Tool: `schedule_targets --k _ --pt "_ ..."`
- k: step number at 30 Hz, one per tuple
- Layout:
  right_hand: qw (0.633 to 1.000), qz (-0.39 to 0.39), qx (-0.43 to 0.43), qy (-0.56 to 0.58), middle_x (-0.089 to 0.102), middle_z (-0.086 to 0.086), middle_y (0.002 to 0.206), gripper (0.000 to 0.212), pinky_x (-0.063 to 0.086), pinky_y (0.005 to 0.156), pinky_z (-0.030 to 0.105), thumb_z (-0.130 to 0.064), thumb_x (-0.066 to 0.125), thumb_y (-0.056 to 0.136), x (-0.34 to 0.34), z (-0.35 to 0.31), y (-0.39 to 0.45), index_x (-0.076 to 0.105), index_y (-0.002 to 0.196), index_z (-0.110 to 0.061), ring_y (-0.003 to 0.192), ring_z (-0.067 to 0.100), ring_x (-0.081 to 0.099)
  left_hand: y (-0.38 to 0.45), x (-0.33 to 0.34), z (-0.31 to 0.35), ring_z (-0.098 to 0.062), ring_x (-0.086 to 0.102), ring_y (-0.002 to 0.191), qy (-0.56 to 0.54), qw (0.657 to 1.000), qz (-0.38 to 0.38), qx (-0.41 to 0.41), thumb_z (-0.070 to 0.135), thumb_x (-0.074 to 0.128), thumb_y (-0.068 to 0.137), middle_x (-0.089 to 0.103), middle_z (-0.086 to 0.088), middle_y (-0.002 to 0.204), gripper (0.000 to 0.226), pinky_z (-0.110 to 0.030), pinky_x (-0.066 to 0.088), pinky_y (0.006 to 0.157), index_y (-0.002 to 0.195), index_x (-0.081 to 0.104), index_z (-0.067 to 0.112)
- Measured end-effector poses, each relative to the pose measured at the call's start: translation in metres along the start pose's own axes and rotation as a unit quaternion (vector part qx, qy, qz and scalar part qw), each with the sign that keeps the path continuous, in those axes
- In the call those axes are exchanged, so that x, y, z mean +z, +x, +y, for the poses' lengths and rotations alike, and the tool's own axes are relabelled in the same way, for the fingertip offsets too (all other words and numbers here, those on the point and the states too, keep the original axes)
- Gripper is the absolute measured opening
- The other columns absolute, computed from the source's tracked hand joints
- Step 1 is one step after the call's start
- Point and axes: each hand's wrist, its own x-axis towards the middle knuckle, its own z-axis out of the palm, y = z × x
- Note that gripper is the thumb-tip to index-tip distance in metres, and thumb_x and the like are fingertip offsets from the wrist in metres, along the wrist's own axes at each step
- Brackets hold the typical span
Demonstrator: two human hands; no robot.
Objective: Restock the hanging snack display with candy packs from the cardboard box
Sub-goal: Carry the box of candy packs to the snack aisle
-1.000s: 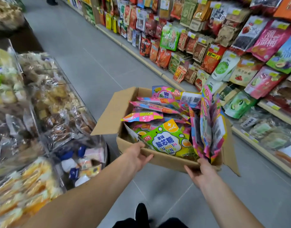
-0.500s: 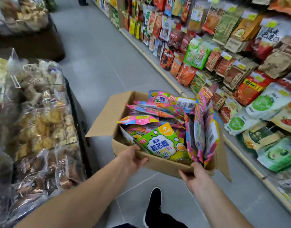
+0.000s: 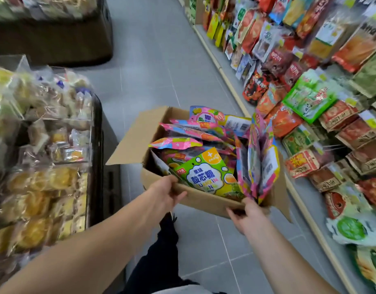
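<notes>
Open cardboard box (image 3: 201,199) held up in mid-aisle over grey floor tiles (image 3: 153,66), flaps folded outward, crammed with candy packs (image 3: 206,177) in pink, green and yellow. Left hand (image 3: 164,193) gripping the near wall close to its left corner, thumb over the rim, fingers curled beneath. Right hand (image 3: 245,216) holding the near right corner from below, fingers wrapped under the edge and mostly hidden, thumb against the cardboard. One green-and-yellow pack lying face up at the front of the box, just behind the left thumb; several pink packs (image 3: 260,164) standing on edge along the right side, poking above the rim; more lying flat toward the back. Hanging snack display (image 3: 310,96) along the right, well stocked with red, orange and green bags on pegs, nearest ones close beside the box's right flap. Bins of clear-wrapped pastries (image 3: 40,149) on the left. Dark trouser leg (image 3: 159,257) and a shoe below the box, between the forearms. Edges of the view blurred.
</notes>
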Motion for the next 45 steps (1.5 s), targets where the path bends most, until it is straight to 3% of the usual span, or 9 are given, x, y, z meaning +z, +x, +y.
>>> schedule_targets --k 7,13,17,22,28,31,35,40,45 --pt "1.000 0.013 0.013 -0.007 0.046 0.022 0.143 0.046 0.049 0.093 0.048 -0.014 0.055 0.098 0.171 -0.066 0.054 0.041 0.140 -0.006 0.129 0.036 0.049 0.059 0.069 0.162 -0.030 0.059 0.119 0.017 1.000 0.012 -0.016 0.011 0.054 0.095 0.058 -0.015 0.111 0.029 -0.041 0.052 0.079 0.123 0.053 0.004" --pt "1.000 0.007 0.018 0.006 0.046 0.022 0.142 0.045 0.050 0.091 0.048 -0.015 0.055 0.099 0.291 -0.121 0.095 0.040 0.140 -0.006 0.128 0.037 0.048 0.103 0.130 0.280 -0.034 0.060 0.118 0.013 1.000 0.026 -0.011 0.011 0.055 0.095 0.059 -0.017 0.113 0.037 -0.035 0.059 0.063 0.131 0.051 0.002" --pt "1.000 0.002 0.029 0.010 0.048 0.023 0.140 0.046 0.053 0.082 0.045 -0.017 0.058 0.097 0.369 -0.164 0.142 0.042 0.139 -0.006 0.125 0.038 0.050 0.145 0.183 0.353 -0.034 0.059 0.118 0.021 0.999 0.030 -0.004 0.011 0.057 0.094 0.059 -0.018 0.127 0.039 -0.038 0.056 0.078 0.132 0.049 0.003" --pt "0.999 -0.001 0.043 0.008 0.049 0.023 0.138 0.047 0.054 0.075 0.043 -0.018 0.060 0.095 0.462 -0.223 0.205 0.043 0.137 -0.006 0.122 0.039 0.052 0.196 0.255 0.438 -0.035 0.059 0.117 0.003 0.999 0.048 0.007 0.009 0.058 0.093 0.057 -0.020 0.128 0.040 -0.039 0.056 0.074 0.131 0.047 0.002" --pt "0.999 0.010 0.044 0.024 0.051 0.022 0.136 0.046 0.051 0.088 0.049 -0.015 0.058 0.097 0.565 -0.292 0.252 0.042 0.139 -0.006 0.123 0.038 0.052 0.244 0.336 0.535 -0.036 0.065 0.099 0.018 0.999 0.043 -0.001 0.009 0.055 0.094 0.057 -0.019 0.084 0.017 -0.037 0.059 0.078 0.107 0.049 0.000" --pt "0.998 0.023 0.048 0.035 0.053 0.021 0.133 0.044 0.051 0.090 0.048 -0.016 0.057 0.097 0.612 -0.318 0.275 0.043 0.138 -0.007 0.114 0.036 0.055 0.275 0.370 0.584 -0.038 0.063 0.104 0.031 0.998 0.047 -0.011 0.009 0.056 0.094 0.053 -0.019 0.080 0.018 -0.038 0.054 0.086 0.106 0.047 -0.001" --pt "0.996 0.046 0.048 0.066 0.058 0.020 0.125 0.045 0.054 0.086 0.046 -0.018 0.059 0.096 0.685 -0.338 0.308 0.044 0.136 -0.006 0.108 0.035 0.058 0.329 0.408 0.662 -0.037 0.063 0.107 0.064 0.997 0.035 -0.027 0.010 0.058 0.093 0.055 -0.020 0.085 0.016 -0.039 0.058 0.074 0.102 0.049 0.000" --pt "0.987 0.099 0.053 0.112 0.061 0.023 0.123 0.041 0.054 0.062 0.039 -0.021 0.061 0.095 0.762 -0.342 0.342 0.049 0.131 -0.006 0.105 0.036 0.061 0.394 0.443 0.749 -0.038 0.062 0.101 0.129 0.990 0.017 -0.052 0.009 0.059 0.092 0.057 -0.018 0.084 0.013 -0.039 0.055 0.044 0.087 0.050 0.002" --pt "0.967 0.142 0.081 0.195 0.060 0.027 0.116 0.033 0.055 0.039 0.037 -0.021 0.062 0.094 0.838 -0.347 0.374 0.050 0.119 -0.004 0.109 0.040 0.061 0.456 0.490 0.832 -0.035 0.062 0.087 0.224 0.972 0.008 -0.070 0.008 0.059 0.091 0.057 -0.018 0.082 0.015 -0.039 0.054 0.046 0.083 0.049 0.002"
